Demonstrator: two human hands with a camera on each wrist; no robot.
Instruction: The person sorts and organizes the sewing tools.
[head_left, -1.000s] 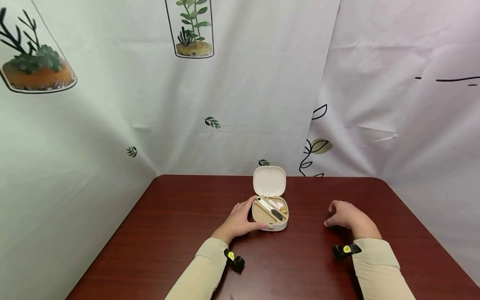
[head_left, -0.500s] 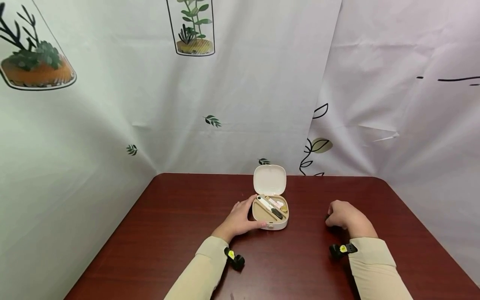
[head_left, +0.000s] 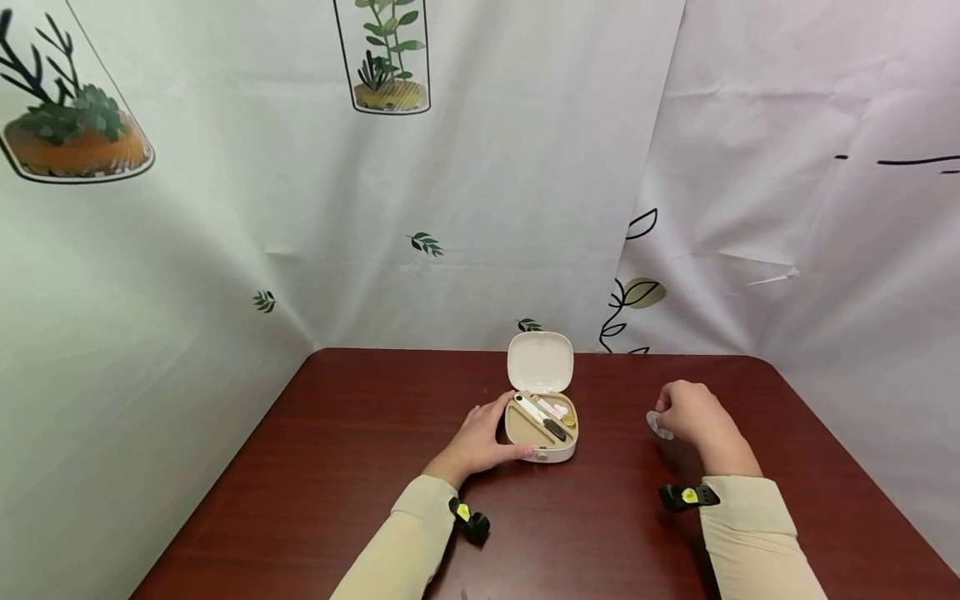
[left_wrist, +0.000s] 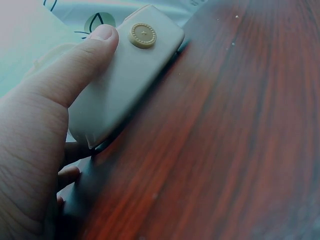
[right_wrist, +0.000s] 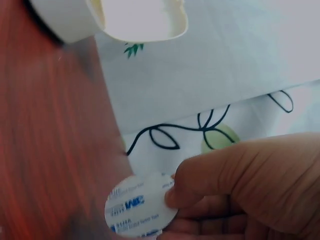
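Note:
A small white case (head_left: 555, 455) stands on the table with its lid (head_left: 540, 362) raised. Inside lie a slim white tool with a dark end (head_left: 542, 417), a pinkish-white piece (head_left: 552, 407) and a round yellowish piece (head_left: 567, 419). My left hand (head_left: 476, 439) holds the case from its left side; in the left wrist view the thumb lies on the front wall near a round tan button (left_wrist: 143, 35). My right hand (head_left: 699, 419), raised over the table to the right, pinches a round adhesive pad (right_wrist: 135, 205) with blue printing on its white backing.
The dark red wooden table (head_left: 360, 467) reaches to a white patterned cloth (head_left: 480, 183) hanging behind it and at both sides. A small black camera (head_left: 471, 523) is strapped at the left wrist, another camera (head_left: 682, 498) at the right.
My right hand has come up off the table, and the adhesive pad now shows between its fingers. The left hand and the case have stayed in place.

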